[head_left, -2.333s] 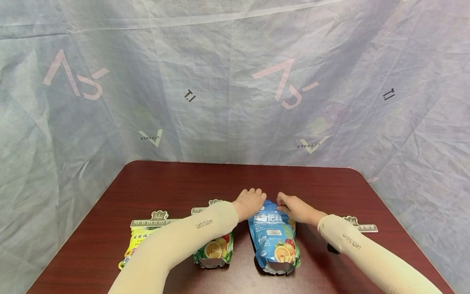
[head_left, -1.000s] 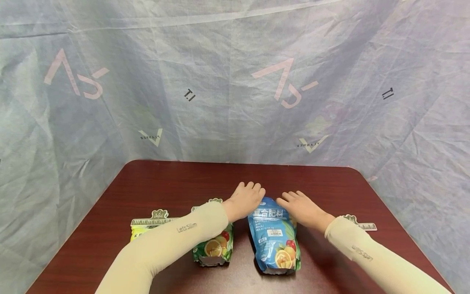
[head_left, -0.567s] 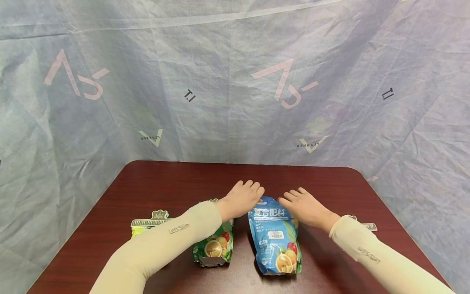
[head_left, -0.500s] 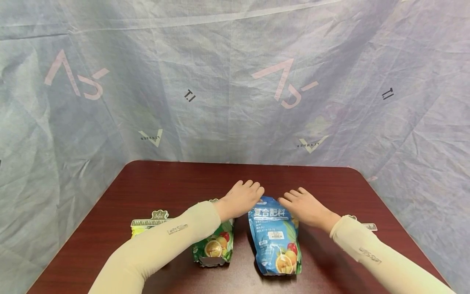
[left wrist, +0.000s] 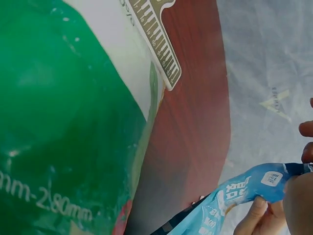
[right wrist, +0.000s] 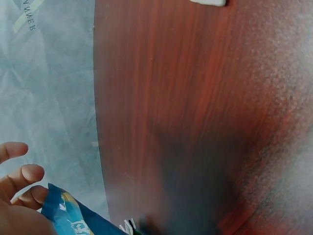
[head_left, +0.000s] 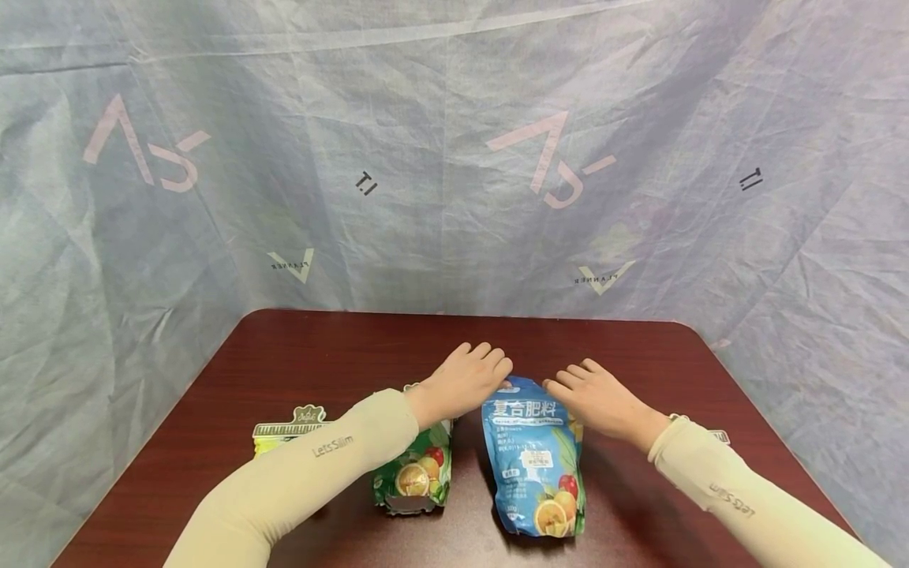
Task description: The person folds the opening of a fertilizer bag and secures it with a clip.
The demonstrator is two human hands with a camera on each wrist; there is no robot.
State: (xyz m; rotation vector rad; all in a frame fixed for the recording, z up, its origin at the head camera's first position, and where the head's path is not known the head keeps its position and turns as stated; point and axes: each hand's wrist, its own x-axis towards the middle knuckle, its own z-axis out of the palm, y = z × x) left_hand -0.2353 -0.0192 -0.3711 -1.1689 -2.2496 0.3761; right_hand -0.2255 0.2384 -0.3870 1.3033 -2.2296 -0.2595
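A blue fertilizer bag point(head_left: 529, 465) with fruit printed low on its front leans slightly, its top edge between my two hands. My left hand point(head_left: 465, 383) pinches its top left corner, several fingers stretched out beyond. At the opposite top corner, my right hand point(head_left: 600, 402) pinches the film, the other fingers spread. The left wrist view shows the blue bag point(left wrist: 234, 193) creased near its top, one thumb pressed against it. In the right wrist view a corner of the blue bag point(right wrist: 71, 215) pokes up beside the fingertips.
Left of the blue bag lies a green bag point(head_left: 419, 473), its clip point(left wrist: 156, 39) patterned like piano keys. A yellow bag point(head_left: 266, 445) with a similar clip point(head_left: 291, 428) is farther left, mostly behind my sleeve. Another clip point(head_left: 719, 435) lies right, partly hidden. Fabric point(head_left: 440, 158) hangs behind the table point(head_left: 341, 339).
The right hand's curled fingers have stretched out, and that hand has shifted right. The left hand has moved slightly up and left. The blue bag's top has risen and its front looks flatter.
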